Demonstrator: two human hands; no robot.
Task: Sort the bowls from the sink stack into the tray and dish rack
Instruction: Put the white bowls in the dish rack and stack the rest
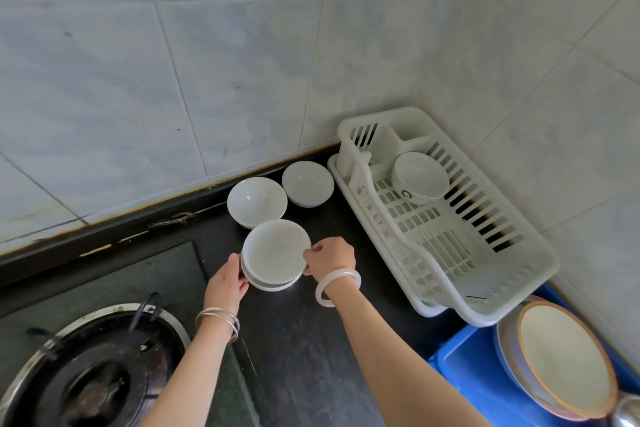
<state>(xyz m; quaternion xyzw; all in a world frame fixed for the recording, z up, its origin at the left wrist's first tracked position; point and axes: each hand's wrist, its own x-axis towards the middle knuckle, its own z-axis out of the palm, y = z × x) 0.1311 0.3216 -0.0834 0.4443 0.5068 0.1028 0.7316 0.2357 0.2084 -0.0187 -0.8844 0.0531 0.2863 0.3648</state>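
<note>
A short stack of white bowls (275, 253) stands on the black counter (304, 340). My left hand (227, 282) grips its left rim and my right hand (330, 258) pinches its right rim. Behind the stack two single white bowls (257, 201) (307, 183) sit side by side near the wall. The white plastic dish rack (485, 253) stands to the right in the corner, holding one patterned bowl (419, 177) tilted at its far end. A blue tray (474, 388) at the lower right holds larger bowls with brown rims (564, 357) leaning on edge.
A gas stove burner (93, 371) with a metal ring fills the lower left beside the counter. Tiled walls close off the back and right sides. A shiny metal object (628, 412) shows at the bottom right corner.
</note>
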